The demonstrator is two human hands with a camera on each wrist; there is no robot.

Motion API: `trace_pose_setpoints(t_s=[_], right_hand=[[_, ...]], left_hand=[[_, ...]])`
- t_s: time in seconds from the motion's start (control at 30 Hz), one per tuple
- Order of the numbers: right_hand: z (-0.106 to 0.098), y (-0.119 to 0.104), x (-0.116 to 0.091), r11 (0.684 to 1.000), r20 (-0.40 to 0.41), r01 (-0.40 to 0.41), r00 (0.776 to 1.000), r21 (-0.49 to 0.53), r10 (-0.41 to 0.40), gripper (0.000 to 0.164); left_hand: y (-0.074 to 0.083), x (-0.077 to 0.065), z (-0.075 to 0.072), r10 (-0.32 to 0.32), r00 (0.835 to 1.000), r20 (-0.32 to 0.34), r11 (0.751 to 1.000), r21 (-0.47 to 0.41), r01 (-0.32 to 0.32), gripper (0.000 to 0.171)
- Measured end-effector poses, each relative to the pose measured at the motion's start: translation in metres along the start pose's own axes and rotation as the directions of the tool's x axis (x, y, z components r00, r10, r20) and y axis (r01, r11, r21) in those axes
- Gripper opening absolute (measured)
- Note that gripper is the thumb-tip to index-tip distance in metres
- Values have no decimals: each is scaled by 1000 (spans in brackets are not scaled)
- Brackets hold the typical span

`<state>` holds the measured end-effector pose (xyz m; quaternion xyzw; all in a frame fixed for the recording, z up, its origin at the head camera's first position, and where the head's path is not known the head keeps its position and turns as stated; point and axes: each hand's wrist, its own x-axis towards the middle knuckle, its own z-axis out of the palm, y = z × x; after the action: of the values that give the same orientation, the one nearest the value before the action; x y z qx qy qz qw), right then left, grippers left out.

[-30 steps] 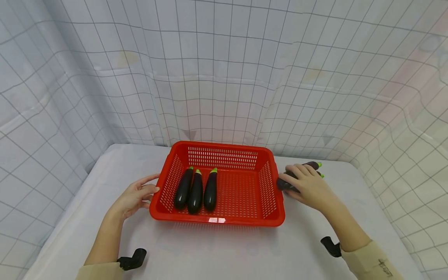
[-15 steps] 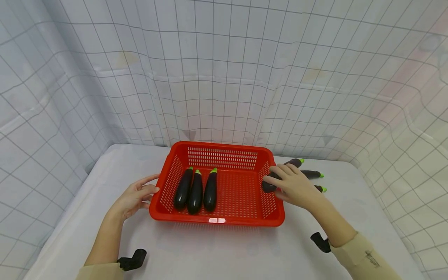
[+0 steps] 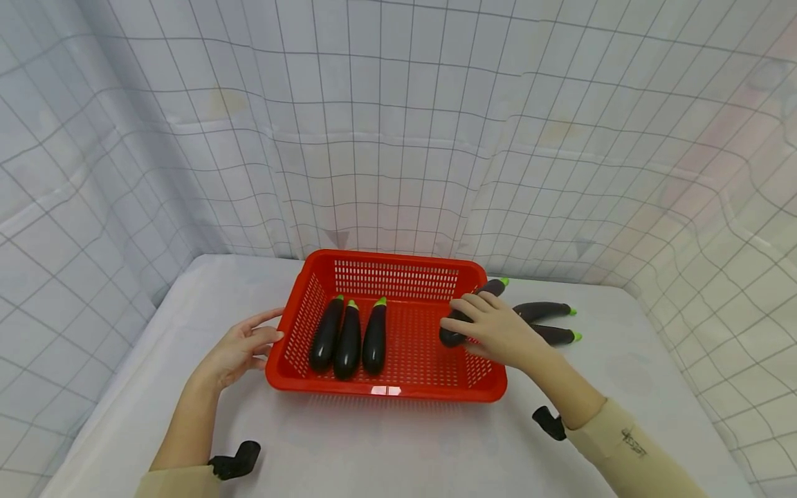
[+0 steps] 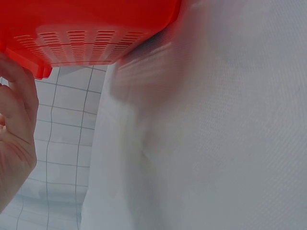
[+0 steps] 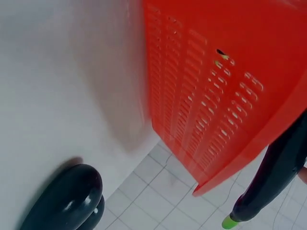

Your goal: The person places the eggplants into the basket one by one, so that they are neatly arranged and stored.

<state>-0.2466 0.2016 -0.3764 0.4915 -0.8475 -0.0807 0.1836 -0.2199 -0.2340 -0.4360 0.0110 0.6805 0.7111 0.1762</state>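
The red plastic basket [image 3: 389,393] stands mid-table with three eggplants [image 3: 348,344] side by side in its left half, green stems toward the back. My right hand [image 3: 492,330] grips another eggplant [image 3: 452,335] from above, over the basket's right side. Its blunt end points into the basket, while its green-stemmed end sticks out past the right rim; the fingers cover its middle. At the left rim, the fingers of my left hand [image 3: 235,351] touch the basket's outer side. The left wrist view shows that hand [image 4: 17,127] beside the rim, partly cut off.
Two more eggplants [image 3: 548,311] lie on the white-covered table [image 3: 398,449] right of the basket, stems to the right. White gridded cloth [image 3: 398,138] hangs behind and at both sides. A black wrist camera [image 3: 239,460] is strapped to each wrist.
My right hand has lifted its eggplant from the table at the right and carried it left across the rim, over the basket. My left hand and the basket have stayed in place.
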Motion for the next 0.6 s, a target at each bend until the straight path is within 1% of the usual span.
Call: trace_pose_setpoints(t_s=[0.2, 0.43, 0.6], right_hand=[[6, -5, 12, 999, 26, 48, 999, 6, -48, 50], [15, -9, 23, 996, 56, 93, 994, 0, -93, 50], [18, -13, 30, 992, 66, 129, 990, -8, -128, 49]], left_hand=[[0, 1, -1, -6, 1000, -7, 1000, 4, 6, 57], [3, -1, 1, 5, 1000, 11, 1000, 3, -5, 60], [3, -1, 1, 2, 1000, 13, 1000, -5, -1, 61]])
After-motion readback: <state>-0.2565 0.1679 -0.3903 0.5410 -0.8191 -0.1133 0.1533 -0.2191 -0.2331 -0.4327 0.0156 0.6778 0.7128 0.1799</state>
